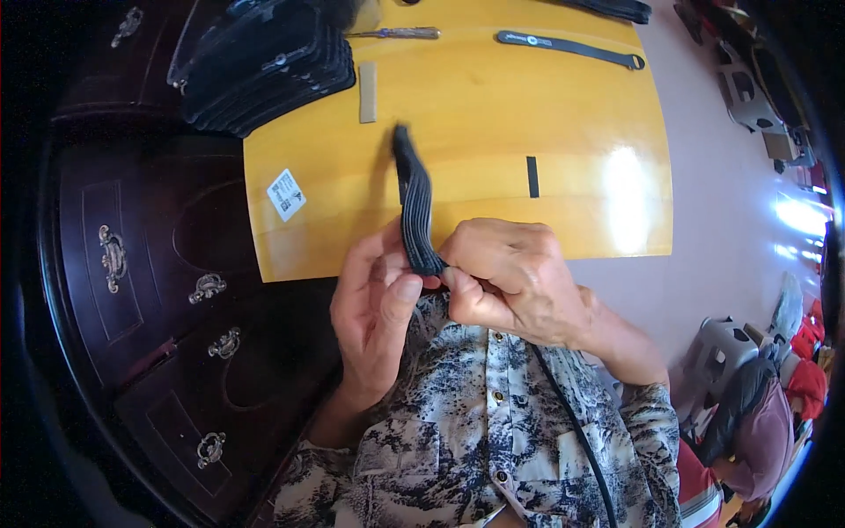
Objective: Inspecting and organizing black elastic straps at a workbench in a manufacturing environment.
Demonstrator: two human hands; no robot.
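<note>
A bundle of narrow black straps (417, 207), stacked with their edges showing as ridges, rises from my hands over the near part of the yellow board (475, 114). Its upper end is slightly blurred and leans to the left. My left hand (374, 290) grips the bundle's lower end between thumb and fingers. Close against it, my right hand (519, 282) is closed in a pinch at the bundle's bottom corner. What exactly the right fingertips pinch is partly hidden. A single black strap (572, 49) with a slotted end lies flat at the board's far right.
Stacked black fabric-like pieces (268, 75) stand at the far left. Beside them lie a thin tool with a brown handle (409, 33) and a beige strip (368, 92). A white label (285, 195) and black mark (532, 176) are on the board. Dark drawers (114, 255) flank the left.
</note>
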